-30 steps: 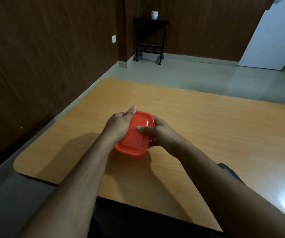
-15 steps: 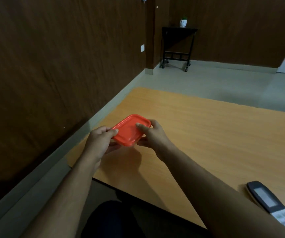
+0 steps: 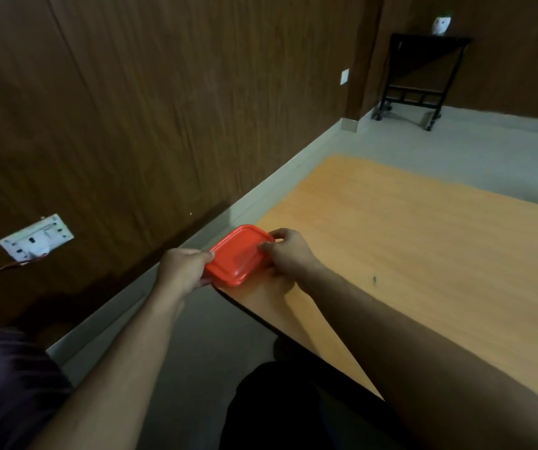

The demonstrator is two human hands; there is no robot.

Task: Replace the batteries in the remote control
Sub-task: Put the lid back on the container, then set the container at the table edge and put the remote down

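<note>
Left hand (image 3: 181, 271) closed on the near left edge of a red box (image 3: 237, 254), the box was at the table (image 3: 423, 254) corner between both hands, right hand (image 3: 288, 253) pinched its far right edge.

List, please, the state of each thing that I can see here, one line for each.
red lid: gripped at both ends, at the table's near-left corner.
left hand: closed on the lid's near end.
right hand: closed on the lid's far end.
table: bare where visible.
wall socket: plug inserted.
</note>
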